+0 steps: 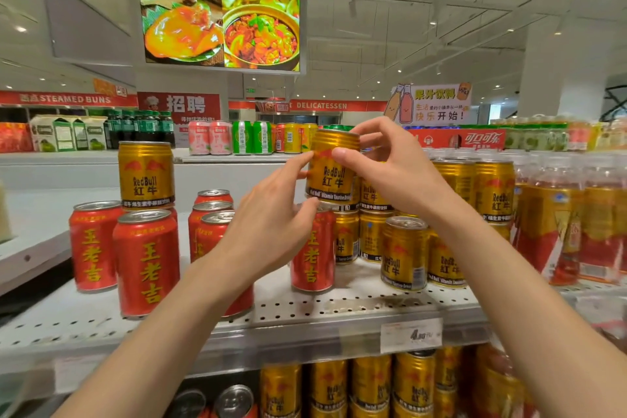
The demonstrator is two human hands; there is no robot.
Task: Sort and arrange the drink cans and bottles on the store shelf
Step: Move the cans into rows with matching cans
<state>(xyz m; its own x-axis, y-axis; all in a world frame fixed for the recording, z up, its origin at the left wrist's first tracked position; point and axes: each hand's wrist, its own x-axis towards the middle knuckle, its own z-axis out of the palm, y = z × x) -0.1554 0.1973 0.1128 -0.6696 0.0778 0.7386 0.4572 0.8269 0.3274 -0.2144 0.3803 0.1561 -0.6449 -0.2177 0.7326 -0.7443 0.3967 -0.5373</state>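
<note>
A gold Red Bull can (330,168) stands on top of other cans at the shelf's middle, tilted slightly. My right hand (390,166) grips its upper right side with thumb and fingers. My left hand (271,214) touches its lower left side, fingertips at the can's base and on the red can (314,254) below. Red Wanglaoji cans (146,261) stand on the left of the perforated white shelf (305,312). Another gold can (146,175) sits stacked on red cans at the left. More gold cans (405,253) stand at the right.
Bottled drinks (556,227) fill the shelf's right end. A price tag (411,335) hangs on the shelf edge. Gold cans (369,387) fill the shelf below. Behind, another display holds pink, green and other cans (242,137).
</note>
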